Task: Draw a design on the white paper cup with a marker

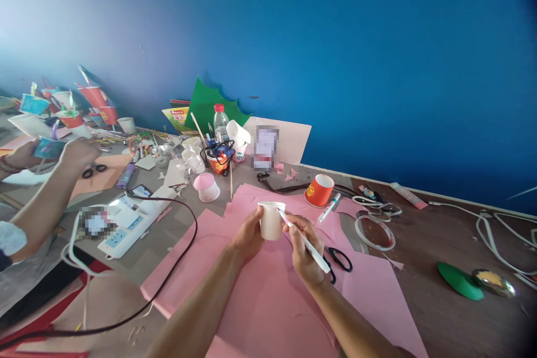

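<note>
My left hand (248, 235) is wrapped round a white paper cup (271, 221), holding it upright above the pink paper sheets (268, 302). My right hand (305, 249) pinches a white marker pen (302, 239) whose pink tip touches the cup's right side near the rim. Black scissors (339, 260) lie on the pink paper just right of my right hand.
An orange cup (319, 190) lies on its side behind, with a second marker (329, 208) and tape rings (375, 232) nearby. A pink upturned cup (206, 187), a power strip (126, 224) with a black cable, and craft clutter sit at left. Another person's hands (79, 154) work at far left.
</note>
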Demonstrator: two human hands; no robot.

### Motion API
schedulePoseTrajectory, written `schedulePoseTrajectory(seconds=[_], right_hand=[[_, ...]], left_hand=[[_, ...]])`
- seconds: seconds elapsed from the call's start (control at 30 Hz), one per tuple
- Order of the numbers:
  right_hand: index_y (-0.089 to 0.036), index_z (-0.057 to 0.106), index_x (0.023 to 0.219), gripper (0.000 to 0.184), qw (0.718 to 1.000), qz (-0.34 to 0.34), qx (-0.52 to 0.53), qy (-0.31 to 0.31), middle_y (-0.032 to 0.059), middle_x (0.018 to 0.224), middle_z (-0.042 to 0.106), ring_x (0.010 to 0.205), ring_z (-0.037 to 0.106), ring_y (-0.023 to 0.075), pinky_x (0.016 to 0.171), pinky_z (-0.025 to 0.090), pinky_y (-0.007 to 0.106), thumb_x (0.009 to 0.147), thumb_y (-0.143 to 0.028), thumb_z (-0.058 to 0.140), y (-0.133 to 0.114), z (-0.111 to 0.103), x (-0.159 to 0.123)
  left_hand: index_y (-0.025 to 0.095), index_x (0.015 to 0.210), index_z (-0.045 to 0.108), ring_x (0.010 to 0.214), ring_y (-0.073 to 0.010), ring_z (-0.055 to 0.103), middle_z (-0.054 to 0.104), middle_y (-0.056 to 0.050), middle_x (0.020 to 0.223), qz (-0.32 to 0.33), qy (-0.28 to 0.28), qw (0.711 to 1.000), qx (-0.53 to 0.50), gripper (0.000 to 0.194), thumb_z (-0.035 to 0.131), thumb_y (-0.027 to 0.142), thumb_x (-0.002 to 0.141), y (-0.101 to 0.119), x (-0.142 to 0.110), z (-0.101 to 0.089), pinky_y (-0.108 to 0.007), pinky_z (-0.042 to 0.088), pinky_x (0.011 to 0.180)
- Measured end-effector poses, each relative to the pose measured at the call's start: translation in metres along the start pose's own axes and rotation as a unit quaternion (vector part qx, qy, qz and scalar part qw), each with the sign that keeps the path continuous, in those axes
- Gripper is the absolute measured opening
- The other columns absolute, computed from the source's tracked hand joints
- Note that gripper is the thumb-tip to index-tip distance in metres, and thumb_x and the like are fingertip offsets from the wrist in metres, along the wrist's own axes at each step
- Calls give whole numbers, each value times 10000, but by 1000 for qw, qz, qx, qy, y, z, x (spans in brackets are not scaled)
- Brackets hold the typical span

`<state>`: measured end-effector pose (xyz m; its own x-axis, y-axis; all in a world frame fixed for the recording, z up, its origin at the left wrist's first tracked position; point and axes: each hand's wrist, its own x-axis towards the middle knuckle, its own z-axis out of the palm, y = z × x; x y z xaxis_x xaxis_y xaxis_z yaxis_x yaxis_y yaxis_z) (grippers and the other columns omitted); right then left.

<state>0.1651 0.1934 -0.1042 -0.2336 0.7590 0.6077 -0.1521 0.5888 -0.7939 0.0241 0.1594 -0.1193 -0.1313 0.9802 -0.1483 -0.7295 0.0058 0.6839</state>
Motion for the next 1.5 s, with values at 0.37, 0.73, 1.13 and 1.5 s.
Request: schedulePoseTrajectory(seconds=[0.37,0.73,1.13,1.5], right_hand=[[-244,677,1077,161,1000,-5,25,-9,12,806,668,802,689,171,770,577,302,1038,-302,533,0,0,-2],[-233,671,1056,220,1000,10,-13,-10,41,870,701,752,689,172,669,567,297,1038,-390,518,1,-1,-1],[-227,680,1042,219,999,24,-47,8,13,811,693,699,673,165,626,535,287,1035,-374,518,0,-3,1],[-231,608,1304,345,996,-21,-84,5,-3,764,656,760,671,190,808,561,361,1090,-386,387,10,1,-9]], left_hand=[[82,1231,705,1017,-324,702,760,-176,1045,-12,-6,1000,-7,652,729,606,844,-2,2,-4,-387,509,912],[82,1213,713,1013,-325,702,760,-175,1027,-1,-8,1000,-4,651,749,603,825,-3,2,-5,-378,514,891],[94,1233,699,1026,-332,708,767,-171,1024,-4,14,1000,-13,634,767,571,823,-4,1,-5,-387,521,903],[210,1355,623,1057,-261,692,756,-80,1117,65,87,989,-97,590,751,513,866,10,2,1,-351,533,892]])
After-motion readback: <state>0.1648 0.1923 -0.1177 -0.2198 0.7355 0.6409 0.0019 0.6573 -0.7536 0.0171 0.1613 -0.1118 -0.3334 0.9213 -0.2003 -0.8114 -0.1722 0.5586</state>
